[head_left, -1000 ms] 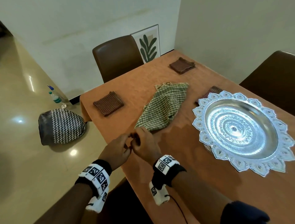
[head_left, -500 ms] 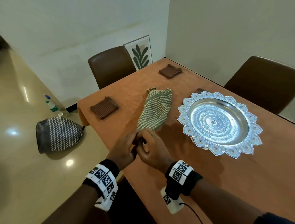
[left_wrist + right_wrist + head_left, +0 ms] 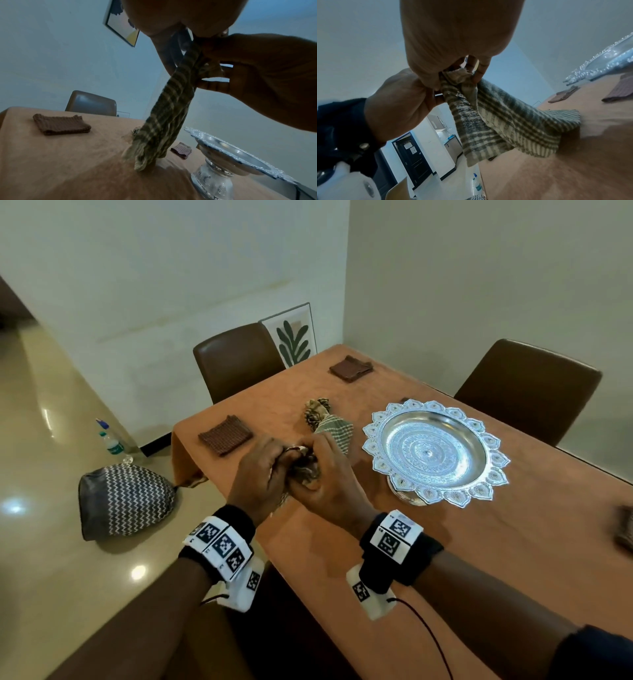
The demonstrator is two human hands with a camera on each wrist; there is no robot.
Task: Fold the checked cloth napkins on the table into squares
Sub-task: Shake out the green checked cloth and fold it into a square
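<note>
A green checked napkin [image 3: 331,429] hangs bunched in a narrow strip from both hands. Its far end trails on the orange tablecloth [image 3: 462,559]. My left hand [image 3: 282,456] and right hand [image 3: 313,455] are close together above the table's near left part, each pinching the napkin's near edge. From the left wrist the napkin [image 3: 166,121] drops from the fingers to the cloth. The right wrist view shows my right fingers [image 3: 476,73] pinching a corner of the napkin [image 3: 505,121] and my left hand [image 3: 399,102] gripping it beside them.
Folded brown checked napkins lie at the left [image 3: 225,435] and at the far end [image 3: 351,368]. A silver footed plate [image 3: 431,453] stands right of the hands. Brown chairs [image 3: 238,361] [image 3: 527,385] flank the table. A zigzag bag [image 3: 123,501] and bottles [image 3: 111,440] sit on the floor.
Both hands have risen with the napkin's near end. The napkin, spread flat on the table before, now hangs gathered in a narrow strip with only its far end on the cloth.
</note>
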